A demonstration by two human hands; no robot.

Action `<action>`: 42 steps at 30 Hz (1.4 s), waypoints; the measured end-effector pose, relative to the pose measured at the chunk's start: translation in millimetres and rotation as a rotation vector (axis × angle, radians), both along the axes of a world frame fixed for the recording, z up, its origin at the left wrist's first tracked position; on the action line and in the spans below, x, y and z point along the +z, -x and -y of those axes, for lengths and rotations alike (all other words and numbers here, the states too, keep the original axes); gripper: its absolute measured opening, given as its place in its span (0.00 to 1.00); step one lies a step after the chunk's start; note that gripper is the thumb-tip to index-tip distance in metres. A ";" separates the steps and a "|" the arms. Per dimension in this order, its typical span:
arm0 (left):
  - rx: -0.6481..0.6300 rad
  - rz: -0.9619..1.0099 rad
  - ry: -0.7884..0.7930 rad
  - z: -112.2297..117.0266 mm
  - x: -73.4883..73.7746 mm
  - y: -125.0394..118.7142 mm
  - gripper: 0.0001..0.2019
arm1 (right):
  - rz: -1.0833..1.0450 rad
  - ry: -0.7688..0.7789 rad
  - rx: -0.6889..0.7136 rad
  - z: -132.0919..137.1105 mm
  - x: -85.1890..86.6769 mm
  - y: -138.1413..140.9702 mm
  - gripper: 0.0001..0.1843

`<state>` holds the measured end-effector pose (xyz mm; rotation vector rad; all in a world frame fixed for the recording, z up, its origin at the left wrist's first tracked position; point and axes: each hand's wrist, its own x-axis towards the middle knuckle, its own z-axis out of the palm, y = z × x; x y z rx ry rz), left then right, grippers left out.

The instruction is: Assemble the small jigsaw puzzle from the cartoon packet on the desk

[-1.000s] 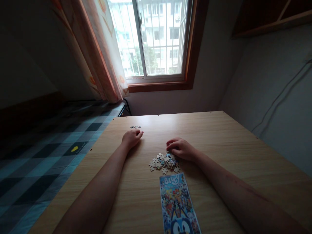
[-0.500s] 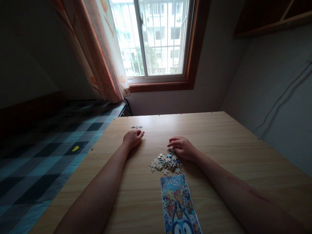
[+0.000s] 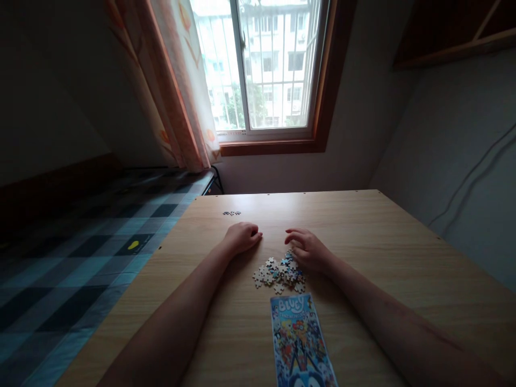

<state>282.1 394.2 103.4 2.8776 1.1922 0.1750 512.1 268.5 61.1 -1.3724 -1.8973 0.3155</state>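
From checked bed (image 3: pixel 121 226) along the left edge of worktop (image 3: pixel 382 231), on to puzzle cluster (image 3: pixel 231 213) near the far edge. Now to left hand (image 3: pixel 242 237), curled, can't tell if gripping; across to puzzle pile (image 3: pixel 281 275), beyond Bluey card (image 3: pixel 300 338); then to right hand (image 3: pixel 309 251), half-curled at the pile, can't tell if pinching, with wide room rightward.

I've got the puzzle pile (image 3: pixel 285 272) on the desk (image 3: pixel 363 231), the card (image 3: pixel 301 338) just in front, a piece cluster (image 3: pixel 232 213) behind and left, the bed (image 3: pixel 100 269) left, the window (image 3: pixel 278 70) beyond!
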 end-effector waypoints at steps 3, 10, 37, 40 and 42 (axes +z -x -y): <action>-0.048 -0.038 0.033 12.3 1.6 -13.0 0.17 | 0.012 0.034 0.081 1.5 1.0 -2.0 0.25; -0.061 -0.004 0.025 16.1 1.9 -16.2 0.17 | 0.072 0.082 0.138 5.7 6.1 -2.0 0.17; -0.025 0.055 -0.006 12.6 -3.7 -14.9 0.16 | 0.131 -0.059 -0.308 2.8 2.4 -2.4 0.04; -0.022 0.065 -0.018 12.9 -3.8 -14.3 0.16 | 0.144 -0.081 -0.195 1.8 3.0 -1.8 0.06; -0.015 0.063 -0.025 13.3 -3.6 -14.0 0.16 | 0.105 -0.092 -0.133 1.1 3.2 -2.3 0.07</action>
